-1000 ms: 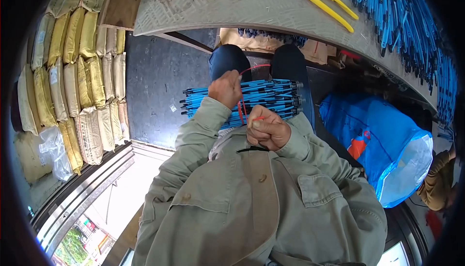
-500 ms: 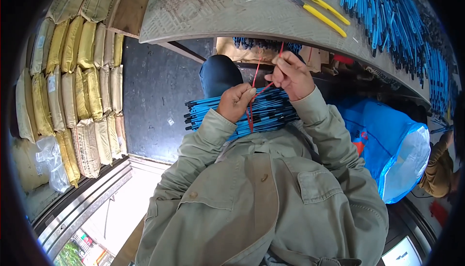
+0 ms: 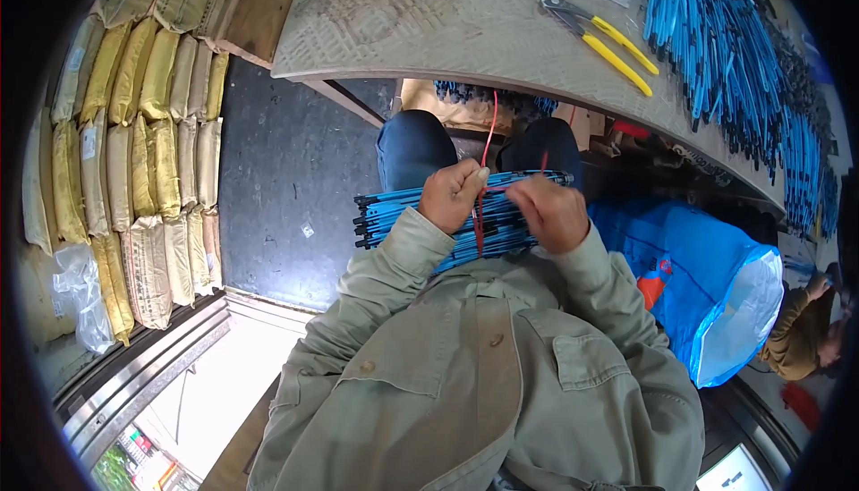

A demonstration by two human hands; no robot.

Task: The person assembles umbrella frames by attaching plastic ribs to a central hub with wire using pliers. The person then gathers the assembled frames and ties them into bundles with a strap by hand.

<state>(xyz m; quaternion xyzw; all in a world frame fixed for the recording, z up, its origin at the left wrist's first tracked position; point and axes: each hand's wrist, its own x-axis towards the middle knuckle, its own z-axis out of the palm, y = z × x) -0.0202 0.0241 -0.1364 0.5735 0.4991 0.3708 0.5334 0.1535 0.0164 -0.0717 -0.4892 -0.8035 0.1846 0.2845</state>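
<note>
Across my lap lies a bundle of thin blue strips with black ends point(image 3: 385, 215). A red string point(image 3: 480, 228) runs around the middle of the bundle. My left hand point(image 3: 452, 197) is closed at the string, thumb pressed against the curled fingers, resting on the bundle's top. A loose length of the string rises from there toward the table edge. Just to the right, my right hand point(image 3: 553, 214) is closed in a pinch on the other end, a short stretch of string taut between both hands. Slight motion blur softens its fingertips.
Ahead stands a worn table point(image 3: 376, 35) bearing yellow-handled cutters point(image 3: 617, 62) and a large pile of blue strips point(image 3: 707, 44). A blue bag point(image 3: 680, 258) sits at my right. Stacked sacks point(image 3: 143, 151) line the left. Another person's sleeve point(image 3: 792, 339) shows far right.
Both hands have come down toward the bundle. My right hand dropped from above and drew the string rightward, low over the strips. The view has shifted slightly.
</note>
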